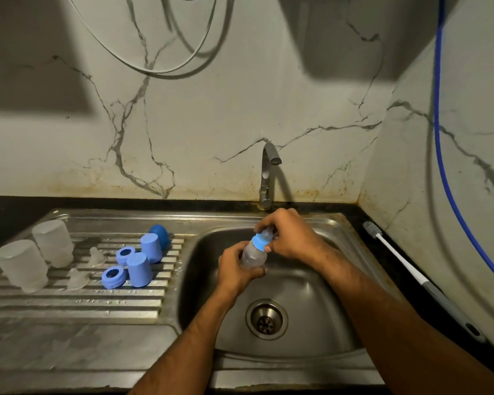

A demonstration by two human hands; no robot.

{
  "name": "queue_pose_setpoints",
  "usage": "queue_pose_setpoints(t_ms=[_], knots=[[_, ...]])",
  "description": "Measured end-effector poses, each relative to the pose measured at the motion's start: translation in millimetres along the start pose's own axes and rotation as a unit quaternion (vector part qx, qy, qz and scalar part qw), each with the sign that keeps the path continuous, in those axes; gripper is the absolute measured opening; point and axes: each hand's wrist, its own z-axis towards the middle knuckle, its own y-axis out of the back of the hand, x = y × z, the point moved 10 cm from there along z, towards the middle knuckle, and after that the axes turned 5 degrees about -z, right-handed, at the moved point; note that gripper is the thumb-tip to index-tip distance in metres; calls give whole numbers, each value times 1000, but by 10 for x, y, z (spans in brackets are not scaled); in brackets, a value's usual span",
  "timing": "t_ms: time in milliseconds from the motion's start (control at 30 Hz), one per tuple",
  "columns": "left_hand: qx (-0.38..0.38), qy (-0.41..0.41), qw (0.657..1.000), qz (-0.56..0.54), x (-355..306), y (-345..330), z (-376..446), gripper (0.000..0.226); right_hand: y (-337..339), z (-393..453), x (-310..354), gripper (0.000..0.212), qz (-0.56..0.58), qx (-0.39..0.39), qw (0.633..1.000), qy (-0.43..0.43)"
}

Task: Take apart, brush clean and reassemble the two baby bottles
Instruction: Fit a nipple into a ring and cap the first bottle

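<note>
Over the sink basin (305, 283) I hold a small clear baby bottle (253, 256) tilted up to the right. My left hand (236, 270) grips its body. My right hand (290, 235) grips the blue collar (260, 241) and the teat at its top. On the ribbed draining board (69, 300) stand two frosted bottle bodies (22, 265) (53, 242) upside down, two clear teats (77, 279) (96, 256), two blue collar rings (113, 277) (124, 254) and two blue caps (139, 269) (151, 248). A bottle brush (411, 269) lies on the counter at the right.
A steel tap (268, 178) stands behind the basin, with no water running. A dark blue rounded object (159, 234) sits behind the caps. A blue hose (439, 138) hangs down the right wall. The drain (266, 319) is in the middle of the basin.
</note>
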Motion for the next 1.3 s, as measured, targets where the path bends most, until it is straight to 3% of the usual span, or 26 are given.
queue_pose_setpoints(t_ms=[600, 967, 1167, 1300], knots=[[23, -12, 999, -21, 22, -83, 60, 56, -148, 156, 30, 42, -38, 16, 999, 15], [17, -19, 999, -37, 20, -83, 73, 54, -107, 200, -144, 46, -51, -32, 997, -53], [20, -12, 999, -45, 9, -88, 77, 57, -91, 159, -201, 49, -21, -34, 998, -39], [23, -10, 998, -57, 15, -83, 78, 56, -201, 123, -212, 82, 114, 9, 993, -8]])
